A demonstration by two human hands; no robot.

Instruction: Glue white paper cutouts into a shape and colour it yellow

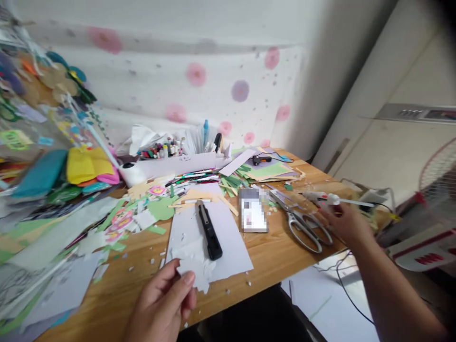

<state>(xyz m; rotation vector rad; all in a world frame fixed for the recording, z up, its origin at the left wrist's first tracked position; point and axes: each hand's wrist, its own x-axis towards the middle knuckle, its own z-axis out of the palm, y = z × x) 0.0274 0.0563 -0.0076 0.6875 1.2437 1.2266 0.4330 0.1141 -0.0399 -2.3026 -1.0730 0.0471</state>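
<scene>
Yellow packet [85,166]: lay at the far left, beside a blue one [41,173].
Paper scraps [158,209]: littered the left side of the wooden counter [131,289] in green, white and pink.
Left hand [166,304]: was at the near edge, pinching the cut paper between thumb and fingers.
White pen tray [174,165]: stood far back, in front of the flowered wall covering [149,85].
Cut paper [198,270]: had jagged edges and was over the near left part of the white sheet [230,242].
Cutter [209,232]: lay on that sheet, just beyond the cut paper.
Flat device [253,213]: lay right of the sheet, its face pixelated.
Scissors [302,228]: lay between the device and the right hand, handles toward the near side.
Glue gun [318,196]: was above the counter's right side, nozzle pointing left.
Right hand [344,221]: was curled around the glue gun.
Fan [440,173]: stood at the far right, past the counter.
</scene>
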